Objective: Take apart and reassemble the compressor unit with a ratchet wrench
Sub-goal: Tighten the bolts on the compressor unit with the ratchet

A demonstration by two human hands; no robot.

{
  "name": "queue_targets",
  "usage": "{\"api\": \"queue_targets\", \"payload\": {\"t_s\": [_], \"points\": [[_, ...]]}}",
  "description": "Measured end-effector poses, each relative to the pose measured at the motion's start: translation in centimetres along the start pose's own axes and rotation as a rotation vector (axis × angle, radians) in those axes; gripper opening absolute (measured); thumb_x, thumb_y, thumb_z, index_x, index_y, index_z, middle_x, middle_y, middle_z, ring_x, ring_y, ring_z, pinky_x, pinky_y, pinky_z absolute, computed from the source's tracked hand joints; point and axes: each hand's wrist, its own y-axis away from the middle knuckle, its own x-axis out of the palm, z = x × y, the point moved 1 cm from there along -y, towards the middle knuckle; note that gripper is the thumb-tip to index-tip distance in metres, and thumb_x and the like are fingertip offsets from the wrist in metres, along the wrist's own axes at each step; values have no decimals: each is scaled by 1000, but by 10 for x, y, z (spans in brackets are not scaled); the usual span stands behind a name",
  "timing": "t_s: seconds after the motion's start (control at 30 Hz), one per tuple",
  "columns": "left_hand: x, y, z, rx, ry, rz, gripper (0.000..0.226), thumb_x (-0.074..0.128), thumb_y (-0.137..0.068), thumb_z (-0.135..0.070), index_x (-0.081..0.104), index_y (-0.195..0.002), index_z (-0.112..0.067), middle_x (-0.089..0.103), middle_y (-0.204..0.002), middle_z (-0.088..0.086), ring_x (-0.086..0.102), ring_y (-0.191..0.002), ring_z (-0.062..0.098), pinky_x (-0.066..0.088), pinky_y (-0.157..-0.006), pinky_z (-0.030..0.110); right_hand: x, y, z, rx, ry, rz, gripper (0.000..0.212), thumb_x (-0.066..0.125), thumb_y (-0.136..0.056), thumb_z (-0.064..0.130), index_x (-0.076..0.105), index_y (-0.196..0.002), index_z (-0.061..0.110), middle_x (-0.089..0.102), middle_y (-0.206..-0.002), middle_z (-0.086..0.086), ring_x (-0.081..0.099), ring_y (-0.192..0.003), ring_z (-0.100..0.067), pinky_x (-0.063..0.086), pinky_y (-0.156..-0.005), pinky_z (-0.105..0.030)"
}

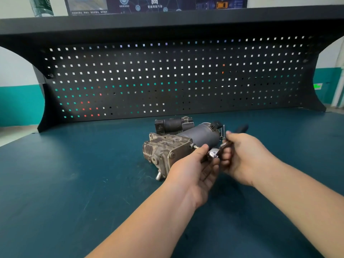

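Teal bench (pixel 74 183); both hands' fingers (pixel 226 157) curled round ratchet wrench (pixel 214 153).

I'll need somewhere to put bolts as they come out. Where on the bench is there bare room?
The green bench top is bare left of the compressor, out to the near edge, and right of it below the pegboard. It is crowded at the compressor's right end, where the left hand and right hand hold the ratchet wrench.

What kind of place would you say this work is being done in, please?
Probably an automotive training workshop: a workbench backed by a black pegboard, a compressor unit on it, and a car-themed poster above.
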Motion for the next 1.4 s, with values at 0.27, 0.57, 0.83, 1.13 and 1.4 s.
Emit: {"api": "queue_targets", "payload": {"t_s": [0.27, 0.57, 0.83, 1.13, 1.4], "points": [[1, 3, -2, 0, -41, 52, 20, 63, -88, -22, 65, -72, -8, 66, -55, 1, 62, -44, 9, 51, -44, 15, 9, 31, 5, -1168, 989, 292, 19, 44, -89, 48, 46, -77, 33, 55, -67, 18, 50, -61, -6, 43, -58, -28], [1, 1, 0, 4, -19, -5, 16, 65, -87, -17, 63, -77, -4, 64, -54, 5, 58, -38, 9, 47, -39, 14, -5, -3, -3, 154, 32, 9, 35, 39, -99, 31, 41, -67, 17, 32, -40, 5, 30, -34, -9, 28, -37, -18], [3, 3, 0, -4, -31, 41, 20, 67, -84, -24, 64, -75, -6, 65, -56, 4, 59, -43, 9, 50, -44, 14, 6, 16, 9, -880, 572, 77, 27, 49, -95, 38, 49, -70, 28, 47, -46, 14, 42, -49, -6, 36, -53, -25], [1, 2, -1, 6, -38, -8, 17, 64, -87, -19, 63, -76, -6, 61, -52, 3, 56, -36, 8, 47, -39, 13, 9, 17, 3, -852, 649, -33, 30, 47, -97, 37, 47, -70, 23, 46, -47, 12, 41, -48, -5, 35, -50, -19], [-1, -3, 4, 58, -63, -81, 14, 66, -86, -22, 63, -82, -9, 65, -64, 3, 56, -37, 7, 45, -39, 13, -1, -1, -7, 48, 28, -48, 34, 42, -100, 33, 43, -71, 16, 28, -39, 5, 28, -26, -7, 26, -37, -16]]}}
